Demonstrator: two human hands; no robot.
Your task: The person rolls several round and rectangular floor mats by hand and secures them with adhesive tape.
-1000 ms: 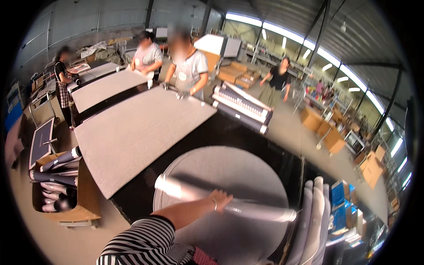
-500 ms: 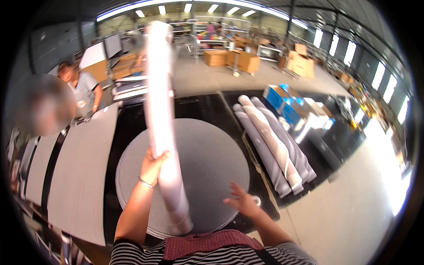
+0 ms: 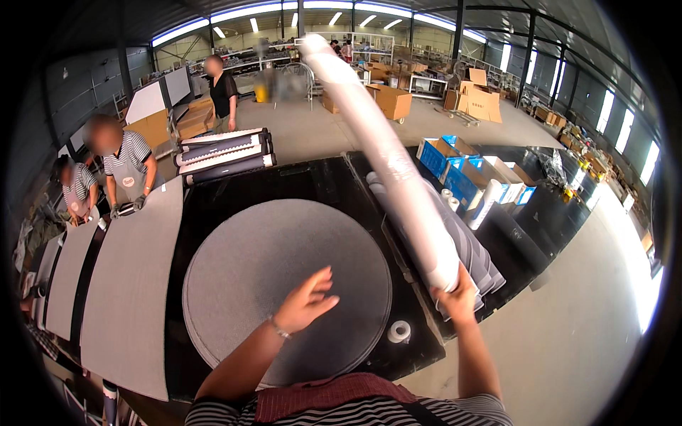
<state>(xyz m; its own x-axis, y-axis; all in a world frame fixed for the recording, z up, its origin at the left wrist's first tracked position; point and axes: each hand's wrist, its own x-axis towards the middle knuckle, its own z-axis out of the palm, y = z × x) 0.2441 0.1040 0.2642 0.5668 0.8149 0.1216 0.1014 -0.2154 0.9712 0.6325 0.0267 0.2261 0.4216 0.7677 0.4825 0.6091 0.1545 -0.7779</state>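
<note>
A long, pale roll in shiny wrap [image 3: 387,160] slants up and away to the left above the black table. My right hand [image 3: 458,295] is closed round its near end. My left hand [image 3: 307,302] holds nothing; its fingers are apart over a stack of round grey mats [image 3: 241,248]. Partly behind the held roll, several grey-and-white rolls [image 3: 479,266] lie side by side on the table. A small roll of clear tape [image 3: 399,331] stands right of the round mats.
Blue and white cartons [image 3: 465,181] stand at the back right. Long grey sheets [image 3: 131,284] lie at the left, where two co-workers [image 3: 131,163] stand. Dark rolls [image 3: 224,156] are stacked beyond the table [image 3: 298,181]; another person [image 3: 224,96] stands behind them.
The long roll has swung from over the round mats to the right. My left hand has let go of it, and my right hand, empty before, now grips its near end.
</note>
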